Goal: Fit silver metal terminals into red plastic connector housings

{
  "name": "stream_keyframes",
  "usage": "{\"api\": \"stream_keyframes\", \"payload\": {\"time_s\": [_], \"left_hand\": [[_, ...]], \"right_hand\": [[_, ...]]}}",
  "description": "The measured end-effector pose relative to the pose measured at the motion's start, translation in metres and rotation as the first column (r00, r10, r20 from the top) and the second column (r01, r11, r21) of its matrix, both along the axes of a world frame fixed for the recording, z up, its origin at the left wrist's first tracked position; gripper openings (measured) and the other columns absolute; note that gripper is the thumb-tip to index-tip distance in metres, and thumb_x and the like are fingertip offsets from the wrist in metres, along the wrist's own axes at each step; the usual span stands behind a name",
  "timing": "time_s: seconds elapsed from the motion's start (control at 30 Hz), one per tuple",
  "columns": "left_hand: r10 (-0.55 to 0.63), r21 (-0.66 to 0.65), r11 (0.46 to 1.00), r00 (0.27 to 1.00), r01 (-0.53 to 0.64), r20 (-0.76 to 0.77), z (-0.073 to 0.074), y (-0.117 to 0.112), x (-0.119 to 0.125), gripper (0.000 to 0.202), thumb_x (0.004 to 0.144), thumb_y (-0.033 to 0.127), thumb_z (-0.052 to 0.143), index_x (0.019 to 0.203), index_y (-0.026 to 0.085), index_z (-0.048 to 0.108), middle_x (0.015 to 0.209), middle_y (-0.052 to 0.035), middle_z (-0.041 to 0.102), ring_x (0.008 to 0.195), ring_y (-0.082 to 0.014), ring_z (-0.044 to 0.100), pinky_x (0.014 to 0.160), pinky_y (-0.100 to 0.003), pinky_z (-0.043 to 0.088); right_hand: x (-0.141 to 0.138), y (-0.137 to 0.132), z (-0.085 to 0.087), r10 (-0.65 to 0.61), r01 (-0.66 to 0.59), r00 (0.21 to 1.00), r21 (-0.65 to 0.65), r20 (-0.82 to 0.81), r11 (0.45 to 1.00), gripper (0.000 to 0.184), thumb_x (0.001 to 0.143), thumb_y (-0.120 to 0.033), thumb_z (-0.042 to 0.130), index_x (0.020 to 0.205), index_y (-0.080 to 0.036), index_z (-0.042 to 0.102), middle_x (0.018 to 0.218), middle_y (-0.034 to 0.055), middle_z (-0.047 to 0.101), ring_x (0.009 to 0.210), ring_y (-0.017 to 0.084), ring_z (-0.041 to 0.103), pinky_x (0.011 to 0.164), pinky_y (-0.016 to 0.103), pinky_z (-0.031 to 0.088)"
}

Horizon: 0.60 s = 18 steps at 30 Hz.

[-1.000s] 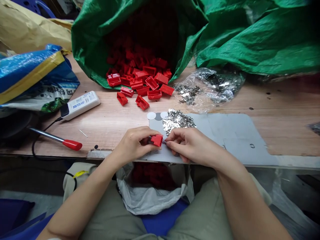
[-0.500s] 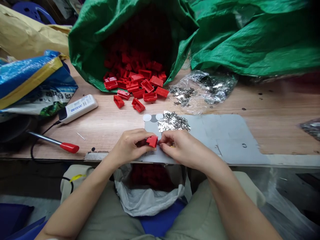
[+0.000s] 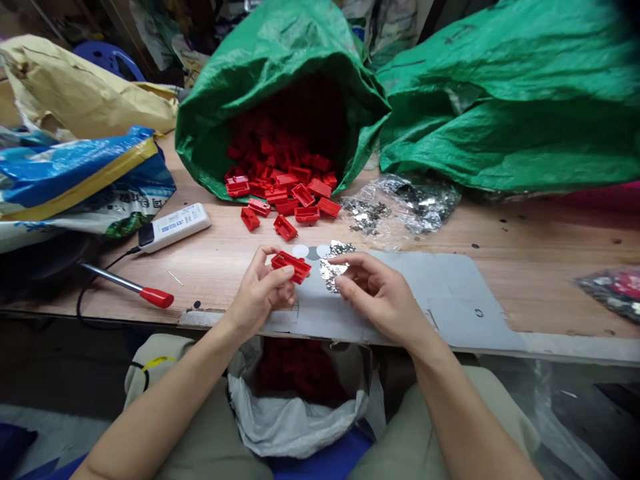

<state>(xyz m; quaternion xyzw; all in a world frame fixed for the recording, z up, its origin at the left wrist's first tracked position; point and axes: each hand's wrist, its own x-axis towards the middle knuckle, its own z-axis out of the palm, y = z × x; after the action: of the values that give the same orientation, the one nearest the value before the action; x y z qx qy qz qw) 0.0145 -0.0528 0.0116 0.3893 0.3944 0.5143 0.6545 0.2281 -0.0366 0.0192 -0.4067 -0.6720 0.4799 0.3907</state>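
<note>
Head view: the two hands have parted. The right hand (image 3: 375,287) has left the red case for the metal heap (image 3: 327,272), its thumb and forefinger spread; whether they touch the metal cannot be told. The left hand (image 3: 263,290) alone pinches the red case (image 3: 293,265), now turned hollow side up near the left end of the grey sheet (image 3: 450,287), which likely leaves its inside easier to reach. Beyond, a green sack (image 3: 200,133) spills loose cases (image 3: 285,228) onto the bench (image 3: 540,267), beside a clear bag (image 3: 435,208) of metal bits. Leftward lie a white box (image 3: 179,227), a red-handled tool (image 3: 157,297) and a thin stick (image 3: 175,277). The right hand hides part of the heap.
</note>
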Motion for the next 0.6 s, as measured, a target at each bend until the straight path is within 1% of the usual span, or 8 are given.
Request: {"api": "stream_keyframes", "payload": {"time_s": [0.07, 0.17, 0.2, 0.27, 0.37, 0.47, 0.6], "left_hand": [[-0.018, -0.114, 0.993, 0.981, 0.040, 0.192, 0.006, 0.000, 0.001, 0.035, 0.089, 0.033, 0.069, 0.116, 0.026, 0.049, 0.080, 0.0019, 0.064, 0.052, -0.0056, 0.048, 0.052, -0.017, 0.044], [-0.006, -0.220, 0.971, 0.929, 0.094, 0.370, 0.009, 0.002, 0.002, 0.024, 0.087, 0.035, 0.071, 0.099, 0.019, 0.058, 0.072, 0.0032, 0.059, 0.050, -0.0029, 0.045, 0.048, -0.013, 0.040], [0.011, -0.252, 0.962, 0.915, 0.100, 0.404, 0.009, 0.002, 0.002, 0.023, 0.087, 0.035, 0.071, 0.094, 0.017, 0.059, 0.071, 0.0025, 0.059, 0.048, -0.0024, 0.044, 0.047, -0.013, 0.039], [0.039, -0.315, 0.942, 0.892, 0.118, 0.450, 0.008, 0.004, 0.001, 0.022, 0.090, 0.036, 0.067, 0.089, 0.014, 0.061, 0.070, -0.0004, 0.060, 0.046, -0.0021, 0.042, 0.045, -0.012, 0.038], [0.049, -0.380, 0.905, 0.843, 0.189, 0.535, 0.008, 0.006, -0.001, 0.030, 0.098, 0.035, 0.054, 0.085, 0.010, 0.064, 0.067, -0.0029, 0.058, 0.045, -0.0030, 0.043, 0.043, -0.013, 0.038], [0.043, -0.398, 0.872, 0.765, 0.285, 0.642, 0.009, 0.007, -0.004, 0.037, 0.101, 0.033, 0.046, 0.080, 0.008, 0.064, 0.063, -0.0010, 0.051, 0.045, -0.0034, 0.043, 0.042, -0.013, 0.037], [0.048, -0.401, 0.835, 0.677, 0.376, 0.735, 0.008, 0.009, -0.007, 0.041, 0.103, 0.032, 0.041, 0.078, 0.008, 0.063, 0.060, 0.0017, 0.042, 0.044, -0.0035, 0.040, 0.039, -0.012, 0.035]], "right_hand": [[-0.009, -0.003, -0.005, 0.016, -0.018, 1.000, 0.128, 0.015, 0.992, 0.031, 0.093, -0.025, 0.062, 0.124, -0.021, 0.064, 0.073, -0.0010, 0.062, 0.063, 0.012, 0.057, 0.057, 0.022, 0.046], [-0.022, -0.006, -0.011, 0.042, -0.047, 0.999, 0.244, 0.024, 0.969, 0.042, 0.094, -0.021, 0.061, 0.135, -0.023, 0.060, 0.076, -0.0008, 0.064, 0.064, 0.012, 0.058, 0.058, 0.023, 0.048], [-0.025, -0.006, -0.012, 0.039, -0.044, 0.999, 0.267, 0.021, 0.963, 0.042, 0.094, -0.020, 0.061, 0.135, -0.024, 0.060, 0.077, -0.0008, 0.065, 0.063, 0.012, 0.058, 0.058, 0.023, 0.048], [-0.031, -0.005, -0.011, 0.028, -0.032, 0.999, 0.292, 0.016, 0.956, 0.039, 0.094, -0.019, 0.061, 0.132, -0.024, 0.064, 0.076, -0.0007, 0.066, 0.063, 0.012, 0.059, 0.056, 0.023, 0.048], [-0.036, -0.002, -0.007, 0.017, -0.024, 0.999, 0.301, 0.027, 0.953, 0.038, 0.093, -0.019, 0.061, 0.130, -0.023, 0.066, 0.074, -0.0013, 0.066, 0.059, 0.011, 0.057, 0.054, 0.022, 0.047], [-0.041, 0.001, -0.004, 0.000, -0.017, 0.999, 0.328, 0.051, 0.945, 0.038, 0.093, -0.018, 0.061, 0.130, -0.022, 0.067, 0.071, -0.0020, 0.066, 0.056, 0.010, 0.054, 0.052, 0.021, 0.045], [-0.046, 0.003, -0.004, -0.052, 0.011, 0.995, 0.424, 0.083, 0.906, 0.031, 0.092, -0.018, 0.062, 0.122, -0.020, 0.072, 0.074, 0.0007, 0.070, 0.055, 0.010, 0.055, 0.053, 0.021, 0.046]]}}
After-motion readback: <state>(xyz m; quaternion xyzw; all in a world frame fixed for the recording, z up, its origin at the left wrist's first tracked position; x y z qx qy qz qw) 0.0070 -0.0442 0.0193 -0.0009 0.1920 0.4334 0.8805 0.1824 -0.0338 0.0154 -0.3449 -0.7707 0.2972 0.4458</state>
